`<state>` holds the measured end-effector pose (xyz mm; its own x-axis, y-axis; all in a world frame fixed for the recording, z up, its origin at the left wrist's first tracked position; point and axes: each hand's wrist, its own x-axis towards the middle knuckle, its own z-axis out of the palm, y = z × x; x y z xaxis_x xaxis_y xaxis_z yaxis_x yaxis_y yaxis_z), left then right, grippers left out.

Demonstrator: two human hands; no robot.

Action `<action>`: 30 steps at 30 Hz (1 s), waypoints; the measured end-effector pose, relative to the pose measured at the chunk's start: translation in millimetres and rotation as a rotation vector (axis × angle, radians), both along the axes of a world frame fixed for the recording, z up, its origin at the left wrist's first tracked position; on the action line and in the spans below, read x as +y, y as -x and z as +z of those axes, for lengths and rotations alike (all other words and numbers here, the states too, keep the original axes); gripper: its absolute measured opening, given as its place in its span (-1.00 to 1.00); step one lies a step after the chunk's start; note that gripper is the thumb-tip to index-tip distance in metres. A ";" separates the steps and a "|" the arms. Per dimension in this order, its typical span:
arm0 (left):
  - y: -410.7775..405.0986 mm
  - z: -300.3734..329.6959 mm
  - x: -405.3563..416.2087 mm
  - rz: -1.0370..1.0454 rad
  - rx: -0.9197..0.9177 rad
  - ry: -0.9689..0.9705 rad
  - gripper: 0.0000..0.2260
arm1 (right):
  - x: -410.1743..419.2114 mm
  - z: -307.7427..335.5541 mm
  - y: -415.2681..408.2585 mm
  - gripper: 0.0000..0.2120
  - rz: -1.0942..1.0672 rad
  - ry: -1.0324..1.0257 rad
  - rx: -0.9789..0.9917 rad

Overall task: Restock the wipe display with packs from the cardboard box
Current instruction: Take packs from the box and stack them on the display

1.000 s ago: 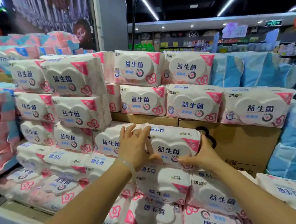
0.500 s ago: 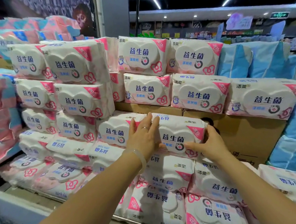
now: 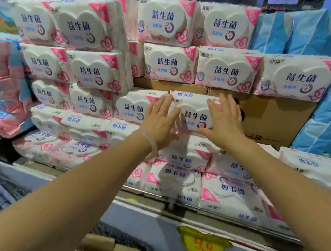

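— Where is the pack of wipes?
— In the middle of the frame. The pack point(image 3: 195, 114) sits in the display, on top of other packs, just beside a brown box point(image 3: 271, 119).
— What do the hands do?
— The left hand point(image 3: 160, 121) lies flat on its left side, the right hand point(image 3: 224, 122) on its right side. The fingers are spread wide, pressing, not gripping.

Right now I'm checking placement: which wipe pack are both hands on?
The pack in front of the cardboard box, between left hand and right hand.
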<state>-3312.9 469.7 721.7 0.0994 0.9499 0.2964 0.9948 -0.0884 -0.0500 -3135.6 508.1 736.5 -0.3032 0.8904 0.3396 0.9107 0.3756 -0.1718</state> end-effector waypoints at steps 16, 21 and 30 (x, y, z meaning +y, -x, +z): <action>180.3 -165.0 -199.4 0.384 -0.225 0.549 -0.40 | -157.7 -177.2 227.4 -0.32 0.619 0.637 -0.133; 246.5 -246.0 -259.2 0.471 -0.351 0.722 -0.50 | -211.4 -255.2 272.2 -0.38 0.498 0.991 -0.118; 300.2 -363.3 -261.4 0.384 -0.479 0.985 -0.45 | -281.6 -387.3 301.4 -0.51 -0.035 1.410 0.145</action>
<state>-3613.1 208.4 358.4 -0.1678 0.7333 -0.6589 0.8631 0.4322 0.2612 -3436.9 226.6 349.2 -0.3137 0.5104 -0.8006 0.8580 -0.2088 -0.4693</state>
